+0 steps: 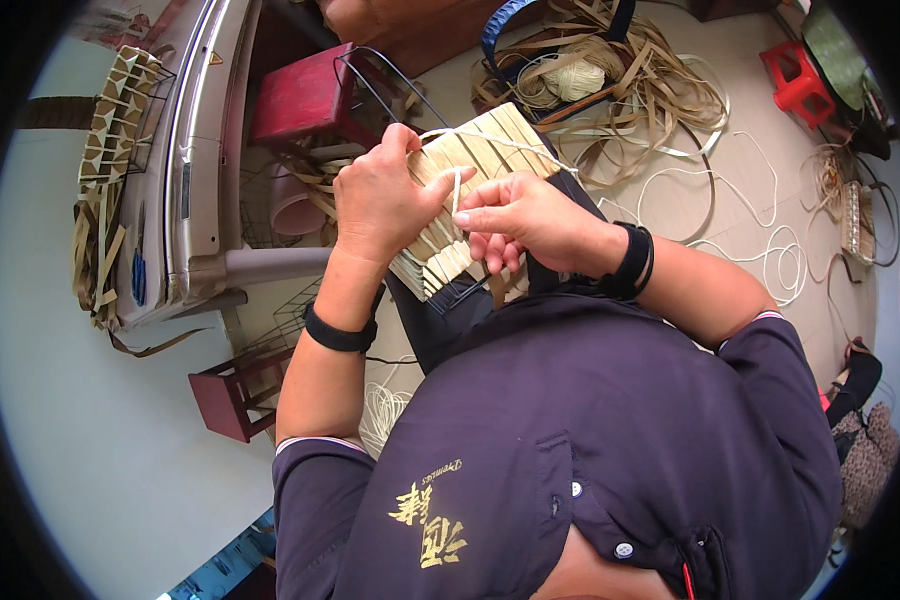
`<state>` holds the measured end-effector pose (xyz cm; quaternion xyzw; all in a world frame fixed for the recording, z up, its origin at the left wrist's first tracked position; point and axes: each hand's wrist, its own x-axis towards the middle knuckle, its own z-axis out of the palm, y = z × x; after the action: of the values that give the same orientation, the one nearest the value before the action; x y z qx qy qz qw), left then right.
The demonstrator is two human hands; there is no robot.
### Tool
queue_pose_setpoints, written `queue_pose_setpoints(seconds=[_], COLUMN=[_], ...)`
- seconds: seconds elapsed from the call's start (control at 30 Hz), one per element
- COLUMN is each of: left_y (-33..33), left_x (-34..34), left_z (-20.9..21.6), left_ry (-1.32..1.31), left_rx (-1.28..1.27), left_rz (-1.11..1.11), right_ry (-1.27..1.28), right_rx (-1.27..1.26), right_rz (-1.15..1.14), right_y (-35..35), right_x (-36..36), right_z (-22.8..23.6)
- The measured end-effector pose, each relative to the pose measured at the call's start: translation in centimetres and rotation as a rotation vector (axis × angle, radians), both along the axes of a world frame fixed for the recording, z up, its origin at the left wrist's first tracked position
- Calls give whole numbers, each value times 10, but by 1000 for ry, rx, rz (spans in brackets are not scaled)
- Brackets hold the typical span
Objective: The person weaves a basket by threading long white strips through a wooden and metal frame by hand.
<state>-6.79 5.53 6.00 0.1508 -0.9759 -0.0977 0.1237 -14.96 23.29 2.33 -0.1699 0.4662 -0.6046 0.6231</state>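
Note:
On my lap lies a half-woven piece of pale tan strips over a black wire frame. My left hand is closed around its left side, fingers curled over the edge and thumb stretched along the top. A cream cord stands up in a loop beside that thumb. My right hand pinches this cord between thumb and forefinger, its other fingers curled below. Another length of cord crosses the far part of the weave toward the right. Under my hands, part of the frame is hidden.
A dark red stool stands at far left, and a smaller one nearer. Tan strips and cord fill a basket ahead. Loose cord trails over the right floor. Blue-handled scissors lie left, near a woven piece.

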Motion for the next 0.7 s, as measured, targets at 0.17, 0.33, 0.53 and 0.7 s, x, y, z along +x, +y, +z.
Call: queue_pose_setpoints(seconds=[0.17,0.33,0.53,0.7], left_y=[0,3,4,-7], left_x=[3,10,8,16], left_z=[2,6,6,6], left_ry=[-18,-52,-29,-3], left_rx=[-44,-43,-8,-1], left_rz=[-17,-3,-19,10], right_ry=[-175,782,-232,155], right_rx=[-103,-332,-336,-576], right_rz=[133,-9,225,303], right_y=[5,35,75,110], right_x=[-1,-27,-44,-64], right_z=[-8,-1,6,36])
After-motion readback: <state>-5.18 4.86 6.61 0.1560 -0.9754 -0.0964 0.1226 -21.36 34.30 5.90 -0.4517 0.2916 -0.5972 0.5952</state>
